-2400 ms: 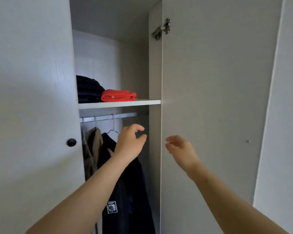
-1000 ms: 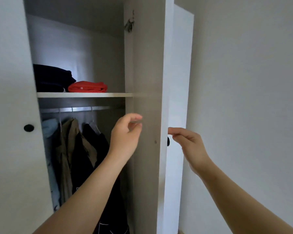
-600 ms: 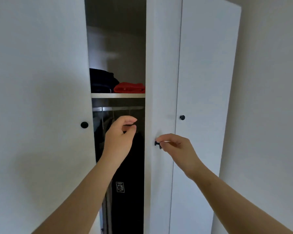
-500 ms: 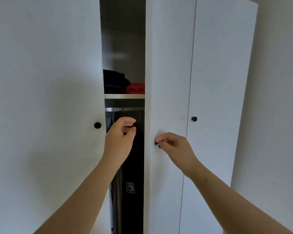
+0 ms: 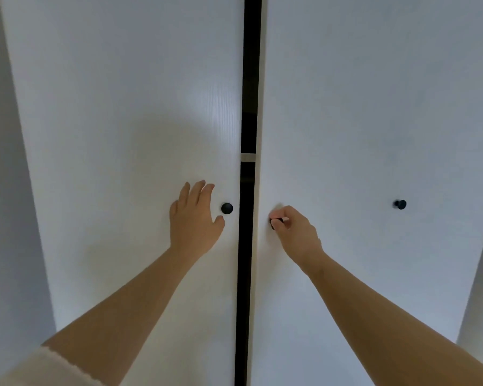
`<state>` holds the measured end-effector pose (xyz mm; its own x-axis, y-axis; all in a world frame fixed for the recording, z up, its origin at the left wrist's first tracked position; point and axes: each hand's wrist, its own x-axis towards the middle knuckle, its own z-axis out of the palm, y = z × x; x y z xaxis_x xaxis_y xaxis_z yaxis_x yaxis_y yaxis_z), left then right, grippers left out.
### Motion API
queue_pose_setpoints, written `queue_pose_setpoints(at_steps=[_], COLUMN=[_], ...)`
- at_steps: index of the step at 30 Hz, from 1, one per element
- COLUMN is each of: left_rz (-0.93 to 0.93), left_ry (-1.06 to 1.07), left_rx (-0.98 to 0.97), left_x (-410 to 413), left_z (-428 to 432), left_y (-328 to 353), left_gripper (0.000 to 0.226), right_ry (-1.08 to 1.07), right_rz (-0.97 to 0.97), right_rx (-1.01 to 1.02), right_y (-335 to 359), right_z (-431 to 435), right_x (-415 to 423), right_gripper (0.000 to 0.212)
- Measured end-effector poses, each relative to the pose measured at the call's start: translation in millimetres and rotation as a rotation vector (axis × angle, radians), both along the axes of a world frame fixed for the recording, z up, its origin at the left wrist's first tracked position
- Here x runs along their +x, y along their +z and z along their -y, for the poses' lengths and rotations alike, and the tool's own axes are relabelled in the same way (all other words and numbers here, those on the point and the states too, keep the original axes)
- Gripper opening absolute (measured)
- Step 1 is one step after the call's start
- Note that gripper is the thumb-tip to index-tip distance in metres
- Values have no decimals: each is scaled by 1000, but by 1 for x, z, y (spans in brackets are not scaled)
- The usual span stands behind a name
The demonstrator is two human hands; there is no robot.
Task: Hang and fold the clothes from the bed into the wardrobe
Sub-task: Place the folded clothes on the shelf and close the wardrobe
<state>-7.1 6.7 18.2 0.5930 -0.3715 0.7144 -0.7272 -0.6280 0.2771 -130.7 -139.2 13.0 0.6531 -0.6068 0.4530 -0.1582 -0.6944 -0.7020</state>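
Right hand (image 5: 294, 235) pinches knob (image 5: 273, 223) beside narrow gap (image 5: 248, 107).

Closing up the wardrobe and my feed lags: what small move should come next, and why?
Probably ease the right door fully shut with the right hand, which pinches its knob. A narrow dark gap shows between the doors, and this door's edge is visible, while the left hand lies flat on the left door.
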Motion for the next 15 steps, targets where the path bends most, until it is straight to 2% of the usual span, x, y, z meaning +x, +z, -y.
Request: queue_pose_setpoints(at_steps=[6, 11, 15], left_rz=[187, 141, 215], left_ry=[116, 138, 162], left_rx=[256, 438, 453], left_x=[32, 51, 62], left_z=[13, 22, 22], left_y=[10, 2, -11], left_gripper=[83, 97, 101], right_ry=[-79, -112, -147], right_rz=[-85, -87, -120], right_rx=[-12, 5, -38], right_y=[4, 3, 3], right_z=[7, 10, 13], right_x=[32, 54, 67], right_gripper=[25, 25, 21])
